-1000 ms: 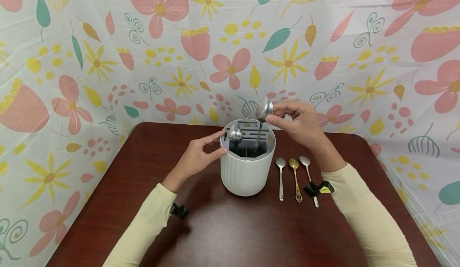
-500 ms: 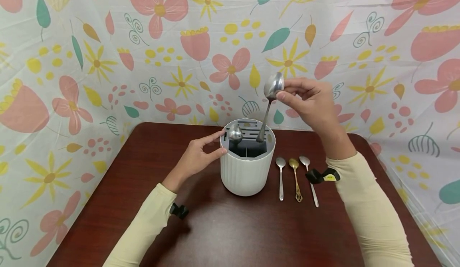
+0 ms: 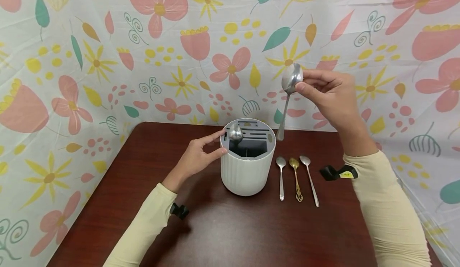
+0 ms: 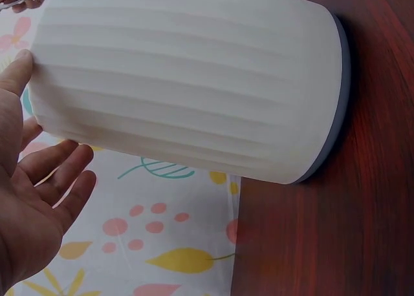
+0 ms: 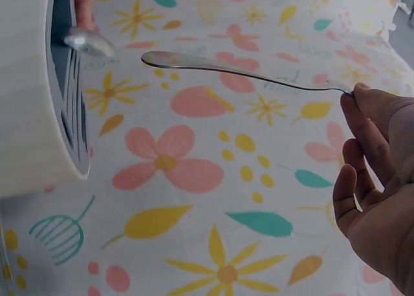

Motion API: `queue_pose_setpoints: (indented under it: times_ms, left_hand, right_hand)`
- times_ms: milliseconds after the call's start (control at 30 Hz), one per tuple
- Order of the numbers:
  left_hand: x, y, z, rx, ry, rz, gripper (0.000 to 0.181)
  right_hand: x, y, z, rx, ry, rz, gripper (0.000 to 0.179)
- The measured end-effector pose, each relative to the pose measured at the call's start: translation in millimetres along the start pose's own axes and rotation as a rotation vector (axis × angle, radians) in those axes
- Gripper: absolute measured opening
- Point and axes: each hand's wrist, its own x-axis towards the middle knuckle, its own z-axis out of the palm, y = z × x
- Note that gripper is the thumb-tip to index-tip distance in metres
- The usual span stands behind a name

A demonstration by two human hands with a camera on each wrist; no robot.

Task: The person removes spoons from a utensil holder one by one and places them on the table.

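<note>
In the head view my right hand (image 3: 332, 95) pinches a silver spoon (image 3: 287, 99) at its bowl, between thumb and index finger. The spoon's handle points down, just right of a white ribbed utensil holder (image 3: 246, 175) and apart from it. My left hand (image 3: 195, 157) touches the holder's left rim with extended thumb and fingers; the left wrist view shows the other fingers loose beside the ribbed wall. Another spoon (image 3: 235, 133) stands bowl-up in the holder, its handle hidden inside. From the right wrist view, the held spoon (image 5: 233, 71) appears edge-on, its handle end toward the holder.
Right of the holder, a silver spoon (image 3: 281, 179), a gold spoon with an ornate handle (image 3: 296, 179) and another silver spoon (image 3: 310, 181) lie side by side on the dark wooden table (image 3: 230, 231). A floral cloth (image 3: 172, 39) hangs behind the table.
My right hand has lifted the spoon up out of the holder and moved it to the right, so its handle now hangs outside the rim. My left hand has stayed in place.
</note>
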Motion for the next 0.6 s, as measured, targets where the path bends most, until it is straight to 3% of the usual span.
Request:
queue_pose_setpoints:
  times_ms: [233,367,600]
  left_hand:
    - [1.0,-1.7,1.0,-0.003,0.001,-0.004,0.058]
    - [1.6,-2.2,1.5,-0.023,-0.005,-0.003,0.058]
    - [0.7,-0.3,0.0,-0.002,0.006,-0.009,0.058]
  right_hand:
    - [-9.3,8.7,-23.2,0.080,0.034,0.034,0.027]
    - [-16.3,14.1,-40.1,0.047,0.063,0.080,0.027]
    - [-28.2,22.2,-65.7,-0.123,0.109,0.163,0.026]
